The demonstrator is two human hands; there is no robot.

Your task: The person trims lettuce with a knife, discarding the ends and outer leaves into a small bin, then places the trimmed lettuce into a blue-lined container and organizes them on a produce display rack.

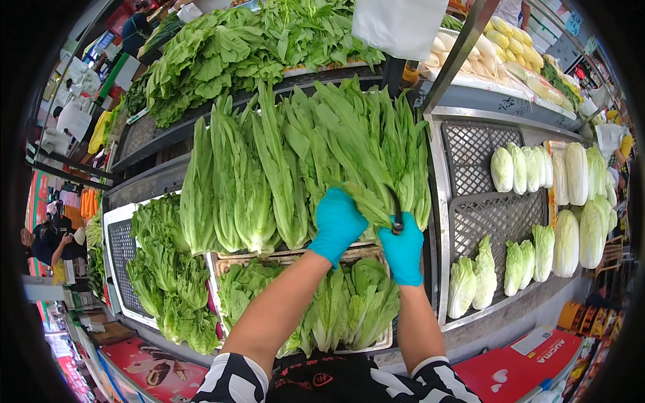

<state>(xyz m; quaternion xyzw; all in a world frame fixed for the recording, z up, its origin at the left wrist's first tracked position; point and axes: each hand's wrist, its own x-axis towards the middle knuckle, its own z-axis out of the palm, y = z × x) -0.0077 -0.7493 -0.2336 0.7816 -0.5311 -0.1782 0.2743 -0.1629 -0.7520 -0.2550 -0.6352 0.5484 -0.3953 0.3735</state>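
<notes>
Both my hands wear turquoise gloves over the display of long-leaf lettuce. My left hand [340, 221] grips a long-leaf lettuce head [352, 143] near its lower end, and a leaf folds over beside the fingers. In my right hand [404, 248] is a curved dark-bladed knife [396, 209], its blade lying against the right side of that lettuce. The cut end of the head is hidden between the hands. Behind and to the left, more long-leaf lettuces [242, 186] stand side by side in a row, bases towards me.
Romaine-type lettuce [370, 307] fills a crate beneath my forearms; curly green lettuce [174, 274] lies left. Napa cabbages [567, 244] stand on black mesh trays [496, 219] at right. A metal post [461, 55] and hanging plastic bag [398, 27] are ahead. Another person [55, 237] is far left.
</notes>
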